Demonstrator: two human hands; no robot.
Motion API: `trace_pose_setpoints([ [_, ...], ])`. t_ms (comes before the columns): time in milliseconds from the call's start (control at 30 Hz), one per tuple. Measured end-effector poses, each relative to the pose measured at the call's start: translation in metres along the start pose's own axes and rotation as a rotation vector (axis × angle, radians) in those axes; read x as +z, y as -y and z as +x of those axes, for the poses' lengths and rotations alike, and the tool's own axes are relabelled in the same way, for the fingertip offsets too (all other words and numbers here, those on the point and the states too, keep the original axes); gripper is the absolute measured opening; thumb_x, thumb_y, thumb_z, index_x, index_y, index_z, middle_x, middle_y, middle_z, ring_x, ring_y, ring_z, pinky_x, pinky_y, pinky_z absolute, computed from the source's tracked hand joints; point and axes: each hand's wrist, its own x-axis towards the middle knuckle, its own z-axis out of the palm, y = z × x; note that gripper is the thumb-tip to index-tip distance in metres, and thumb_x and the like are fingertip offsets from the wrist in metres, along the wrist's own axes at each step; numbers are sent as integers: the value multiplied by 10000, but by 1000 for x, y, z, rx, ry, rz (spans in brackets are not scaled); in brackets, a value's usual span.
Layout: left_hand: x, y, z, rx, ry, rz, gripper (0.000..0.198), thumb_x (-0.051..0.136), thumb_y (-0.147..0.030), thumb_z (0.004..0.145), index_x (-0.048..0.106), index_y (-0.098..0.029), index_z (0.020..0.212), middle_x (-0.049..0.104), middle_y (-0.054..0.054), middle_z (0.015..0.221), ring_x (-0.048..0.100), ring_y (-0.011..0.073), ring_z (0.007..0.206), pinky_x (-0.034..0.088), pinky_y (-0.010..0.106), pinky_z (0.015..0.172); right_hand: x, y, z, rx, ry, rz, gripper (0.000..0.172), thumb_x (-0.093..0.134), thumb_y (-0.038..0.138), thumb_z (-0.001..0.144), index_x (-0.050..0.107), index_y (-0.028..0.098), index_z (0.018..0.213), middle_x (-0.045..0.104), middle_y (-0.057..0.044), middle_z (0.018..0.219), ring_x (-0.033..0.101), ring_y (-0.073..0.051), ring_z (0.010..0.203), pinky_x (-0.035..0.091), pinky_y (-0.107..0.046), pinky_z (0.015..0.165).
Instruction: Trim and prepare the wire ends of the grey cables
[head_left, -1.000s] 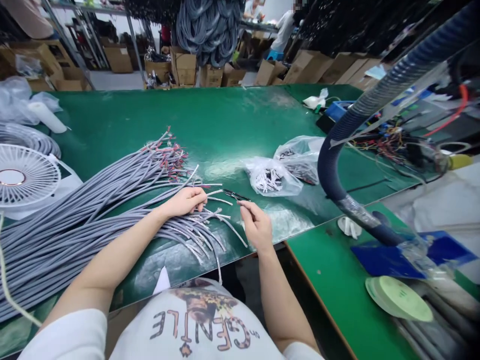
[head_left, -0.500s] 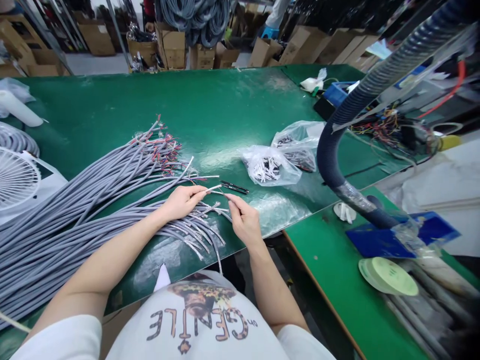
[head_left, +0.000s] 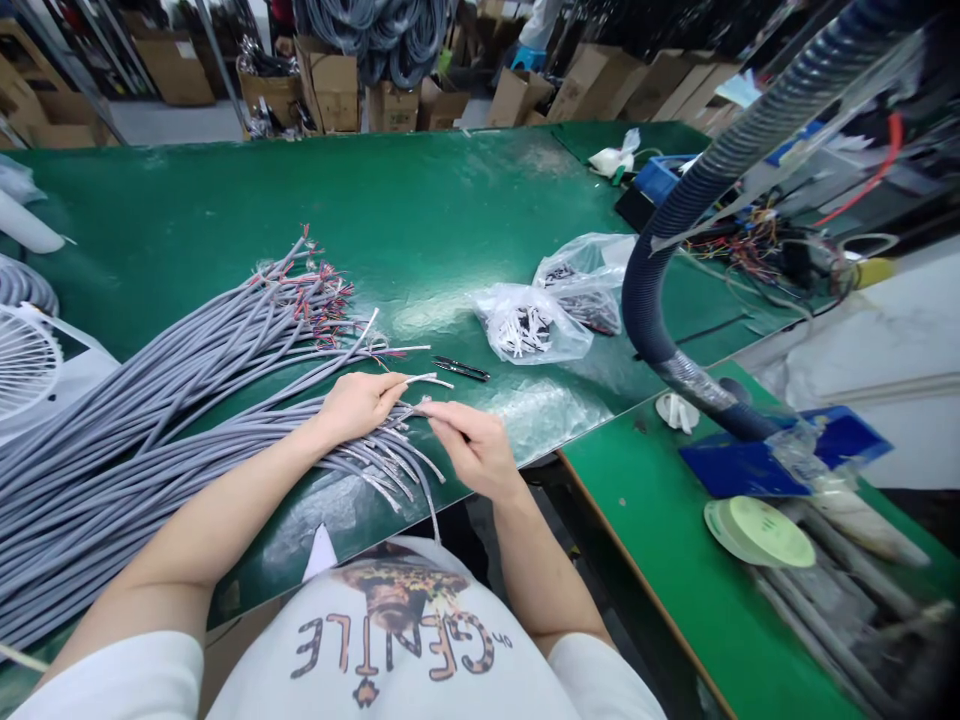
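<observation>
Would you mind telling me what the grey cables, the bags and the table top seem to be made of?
Grey cables: matte flexible plastic sheath, probably PVC; they bend in loose curves.
Bags: thin clear plastic film, crinkled and glossy.
Table top: green mat, likely rubber or vinyl; it shows soft glare.

Grey cables on a green bench

The cables (head_left: 150, 400) were grey, their stripped ends showing red and dark wire tips, and they lay on a glossy dark green table (head_left: 450, 200). The tweezers (head_left: 461, 368) were black. Two clear plastic bags (head_left: 536, 325) held white and black small parts. The fan (head_left: 26, 360) was white, the ribbed hose (head_left: 675, 210) dark blue, the tape roll (head_left: 757, 530) pale green, and the shirt (head_left: 405, 640) white with brown leopard-spotted lettering.
</observation>
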Motion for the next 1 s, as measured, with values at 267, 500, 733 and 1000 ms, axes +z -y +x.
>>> trace_pose_setpoints([
  [267,-10,3,7,-81,32,-532,295,431,-402,890,558,-141,944,277,-89,473,233,72,405,186,212,435,1,-11,2,137,-135,-149,333,420,228,926,644,228,1173,710,-40,1023,642,-191,1063,511,-347,951],
  [500,-12,4,7,-95,81,-756,341,496,-478,858,551,-142,875,265,-92,470,207,55,398,141,202,415,12,-16,5,163,-123,-240,361,397,236,933,625,229,1211,702,-41,1082,673,-183,974,540,-308,860],
  [733,-11,4,6,-88,84,-798,365,506,-495,857,547,-132,873,263,-96,481,195,47,403,130,194,409,12,-24,9,129,-119,-96,359,409,235,926,634,205,1206,705,-54,1058,653,-194,1016,532,-330,893],
  [1000,-14,2,6,-139,74,-833,390,508,-516,853,548,-129,863,258,-97,479,191,49,403,122,197,402,1,-35,20,149,6,7,375,401,264,932,622,181,1223,698,-62,928,655,-160,826,537,-280,741],
])
